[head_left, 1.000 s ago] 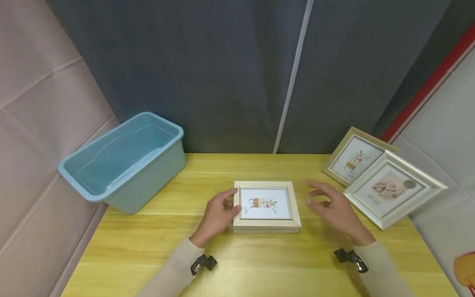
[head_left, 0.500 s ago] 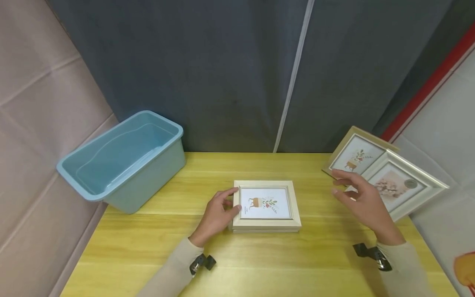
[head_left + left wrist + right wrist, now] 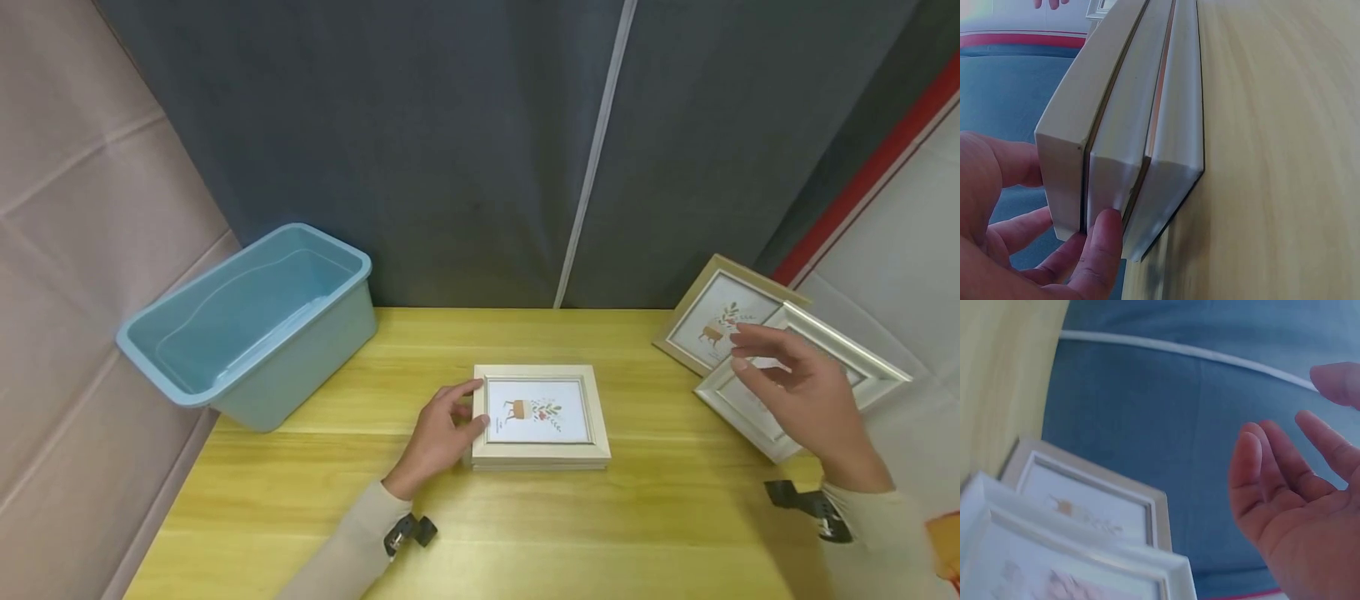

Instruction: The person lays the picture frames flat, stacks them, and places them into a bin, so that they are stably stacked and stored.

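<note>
While a dark grey cloth wall [image 3: 420, 150] rises behind everything, a yellow wood-grained table [image 3: 637, 517] spreads below it, bearing a low stack of three pale picture frames [image 3: 540, 417] near its middle. To the left of that stack and farther back sits a light blue bin [image 3: 322, 358]. To the right of the stack, also toward the back, a silver frame [image 3: 742, 412] with a blossom print stands tilted, overlapping a gold-brown frame [image 3: 716, 321] behind it, which shows a potted plant. The person's left hand [image 3: 442, 429] rests at the stack's left edge, fingers lightly bent and touching it; whether it presses firmly, I cannot tell. The right hand [image 3: 813, 396] is raised well to the right of the stack, in front of the silver frame, with a narrow gap between thumb and fingers and nothing held; the right wrist view shows it apart from both upright frames. The step in hand seems to be steadying the stack while the other hand goes to the standing pair. Taking the silver frame would call for a wider hand and a hold on its rim, without toppling the gold-brown one.
</note>
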`<state>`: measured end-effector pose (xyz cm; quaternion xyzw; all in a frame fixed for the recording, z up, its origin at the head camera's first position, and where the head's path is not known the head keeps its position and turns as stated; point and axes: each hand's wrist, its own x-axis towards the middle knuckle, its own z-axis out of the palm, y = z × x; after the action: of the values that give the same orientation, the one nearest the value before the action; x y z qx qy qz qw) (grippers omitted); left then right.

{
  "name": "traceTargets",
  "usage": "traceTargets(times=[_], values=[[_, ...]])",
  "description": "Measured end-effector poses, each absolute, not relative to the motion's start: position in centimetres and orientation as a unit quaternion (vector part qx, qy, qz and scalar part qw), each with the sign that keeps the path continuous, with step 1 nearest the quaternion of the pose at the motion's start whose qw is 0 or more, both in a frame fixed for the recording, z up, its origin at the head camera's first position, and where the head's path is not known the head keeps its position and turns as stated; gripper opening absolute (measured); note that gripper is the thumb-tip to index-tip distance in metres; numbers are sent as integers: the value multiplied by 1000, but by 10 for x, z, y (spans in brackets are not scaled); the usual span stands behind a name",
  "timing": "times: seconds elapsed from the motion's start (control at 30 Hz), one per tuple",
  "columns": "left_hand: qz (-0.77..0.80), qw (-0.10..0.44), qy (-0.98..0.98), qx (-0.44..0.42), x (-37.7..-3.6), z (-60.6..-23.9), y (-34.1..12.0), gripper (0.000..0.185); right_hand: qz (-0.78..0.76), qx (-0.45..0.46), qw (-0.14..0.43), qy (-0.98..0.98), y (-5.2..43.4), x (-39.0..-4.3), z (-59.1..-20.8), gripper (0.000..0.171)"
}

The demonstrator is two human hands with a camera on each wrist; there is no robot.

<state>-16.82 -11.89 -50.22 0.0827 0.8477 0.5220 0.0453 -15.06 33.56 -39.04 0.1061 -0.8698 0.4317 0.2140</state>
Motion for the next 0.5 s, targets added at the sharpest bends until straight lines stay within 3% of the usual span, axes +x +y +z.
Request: traceTargets(times=[0.5], values=[[531, 51, 842, 79, -169, -503, -119, 55, 432, -15, 273, -860, 389, -144, -375, 43]])
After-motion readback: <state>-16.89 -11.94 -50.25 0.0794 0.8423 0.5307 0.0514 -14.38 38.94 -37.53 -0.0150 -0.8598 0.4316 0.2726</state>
